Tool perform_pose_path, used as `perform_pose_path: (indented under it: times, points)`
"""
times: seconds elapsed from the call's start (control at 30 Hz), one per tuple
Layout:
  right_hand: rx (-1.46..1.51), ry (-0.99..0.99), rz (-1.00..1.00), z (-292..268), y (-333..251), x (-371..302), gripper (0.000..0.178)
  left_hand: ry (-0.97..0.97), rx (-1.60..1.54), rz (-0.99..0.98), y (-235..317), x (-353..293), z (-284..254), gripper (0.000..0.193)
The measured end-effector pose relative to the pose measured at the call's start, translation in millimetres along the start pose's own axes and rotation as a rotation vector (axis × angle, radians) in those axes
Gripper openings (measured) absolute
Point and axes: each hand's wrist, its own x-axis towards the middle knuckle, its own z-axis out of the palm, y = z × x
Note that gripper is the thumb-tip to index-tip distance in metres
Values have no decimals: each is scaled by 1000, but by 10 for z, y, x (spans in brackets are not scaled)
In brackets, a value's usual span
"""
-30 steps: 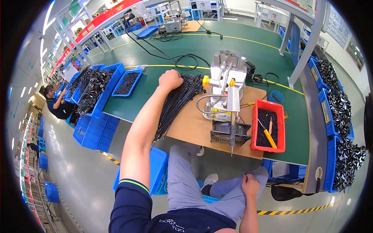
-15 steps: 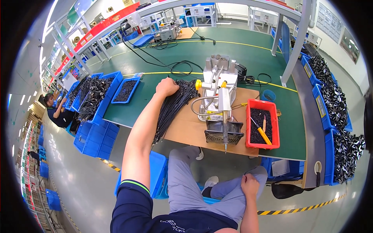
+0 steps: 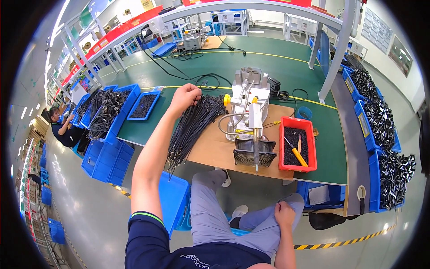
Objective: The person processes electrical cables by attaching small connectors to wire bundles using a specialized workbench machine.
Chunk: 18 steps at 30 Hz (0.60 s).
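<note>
**Left hand (image 3: 184,97) lifts its fingertips at the far end of the black strands (image 3: 192,127)**

From my remote seat, I see the left hand has gone from a fist over the bundle's far end to a raised pose, fingertips drawn in close. I cannot tell whether a strand is pinched between them. The bundle lies left of the silver machine (image 3: 260,94), partly on the brown board (image 3: 208,154), its near ends now fanned past the table's (image 3: 134,127) near edge. I read that as one-handed work on looser strands: the right hand (image 3: 285,214) stays loosely curled on the right thigh (image 3: 264,219), well apart.
</note>
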Motion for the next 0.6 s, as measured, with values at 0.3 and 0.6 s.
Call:
perform_pose_path:
  times: [0.3,0.6]
  points:
    - [313,85,-49,-176,-2,-116,17,-111,22,422,745,-1994,360,9]
    - [1211,-79,-24,-1333,-1254,61,21,-272,-81,302,5,-3342,1158,11]
